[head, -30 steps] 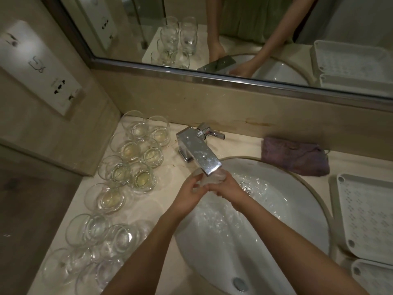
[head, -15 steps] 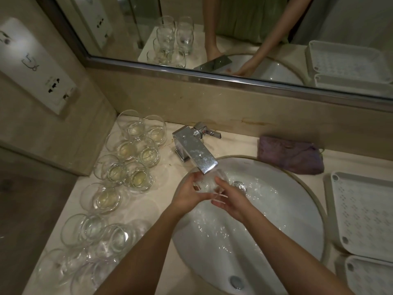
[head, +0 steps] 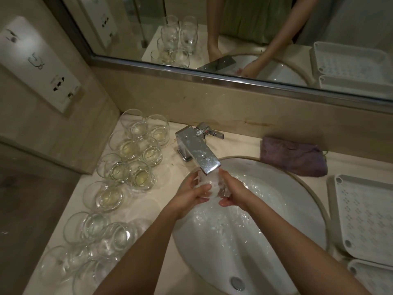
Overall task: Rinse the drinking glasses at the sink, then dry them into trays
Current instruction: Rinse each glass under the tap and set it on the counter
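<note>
A clear drinking glass sits under the running chrome faucet, over the white sink. My left hand grips its left side, thumb across the front. My right hand holds its right side, fingers curled under it. Water foams over the glass and blurs its shape. Several more glasses stand in rows on the counter to the left.
A purple cloth lies behind the sink at the right. Two white perforated trays sit at the right edge, one nearer me. A mirror runs along the back wall. A socket panel hangs on the left wall.
Both hands have lifted the glass back up under the spout after lowering it slightly, and my right hand has closed round its side again.
</note>
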Action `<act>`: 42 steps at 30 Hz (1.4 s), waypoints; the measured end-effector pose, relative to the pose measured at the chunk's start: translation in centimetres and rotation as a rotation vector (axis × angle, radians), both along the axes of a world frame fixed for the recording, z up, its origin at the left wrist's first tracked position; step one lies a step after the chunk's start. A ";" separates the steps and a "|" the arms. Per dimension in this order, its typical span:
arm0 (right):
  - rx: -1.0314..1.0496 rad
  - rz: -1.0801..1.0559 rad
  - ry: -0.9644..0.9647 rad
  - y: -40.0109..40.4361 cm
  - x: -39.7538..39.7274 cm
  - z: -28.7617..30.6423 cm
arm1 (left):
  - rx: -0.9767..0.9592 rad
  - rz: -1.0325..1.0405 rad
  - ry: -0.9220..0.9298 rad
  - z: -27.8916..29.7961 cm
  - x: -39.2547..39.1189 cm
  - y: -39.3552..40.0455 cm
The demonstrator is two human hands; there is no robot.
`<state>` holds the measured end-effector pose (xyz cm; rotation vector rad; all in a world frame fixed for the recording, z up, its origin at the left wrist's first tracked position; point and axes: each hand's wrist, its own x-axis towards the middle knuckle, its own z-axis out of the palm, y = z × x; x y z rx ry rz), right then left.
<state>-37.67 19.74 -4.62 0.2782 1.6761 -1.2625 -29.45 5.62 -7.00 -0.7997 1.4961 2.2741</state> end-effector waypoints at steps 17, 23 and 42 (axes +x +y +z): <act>-0.013 -0.171 -0.048 0.4 0.3 -0.2 | 0.104 -0.078 -0.088 0.2 -0.3 0.3; -0.123 -0.142 -0.010 1.4 0.2 -0.5 | 0.072 0.042 -0.088 -0.1 0.0 1.1; -0.038 0.202 0.425 -0.1 3.3 -1.1 | -0.116 -0.127 0.036 1.7 0.9 -2.8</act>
